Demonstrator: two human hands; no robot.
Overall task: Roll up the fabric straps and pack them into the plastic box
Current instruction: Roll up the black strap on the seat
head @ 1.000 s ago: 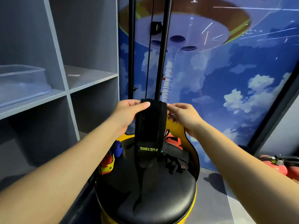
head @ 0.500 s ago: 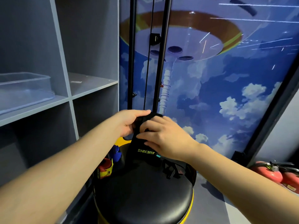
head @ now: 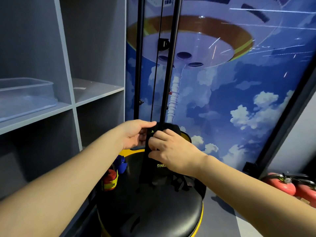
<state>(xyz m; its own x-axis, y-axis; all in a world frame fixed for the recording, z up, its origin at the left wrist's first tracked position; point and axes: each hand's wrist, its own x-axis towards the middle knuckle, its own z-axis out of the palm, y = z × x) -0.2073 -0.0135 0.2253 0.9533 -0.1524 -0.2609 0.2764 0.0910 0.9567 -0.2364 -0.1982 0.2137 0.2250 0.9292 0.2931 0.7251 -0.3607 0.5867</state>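
Black fabric strap (head: 148,161): soft, light, limp. Left hand (head: 135,134) and right hand (head: 171,149) pinching rolled top above stool's (head: 153,211) far edge; best gripped across width.

Two bare forearms enter from the lower corners; no sleeve shows on either, up to the frame's edge; the left hand (head: 135,134) and right hand (head: 172,149) are ungloved; wrists and fingers carry no watch, band or ring; nails are short, unpainted.

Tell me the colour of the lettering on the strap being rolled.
Yellow-green lettering on the black strap, clearest in the head view.
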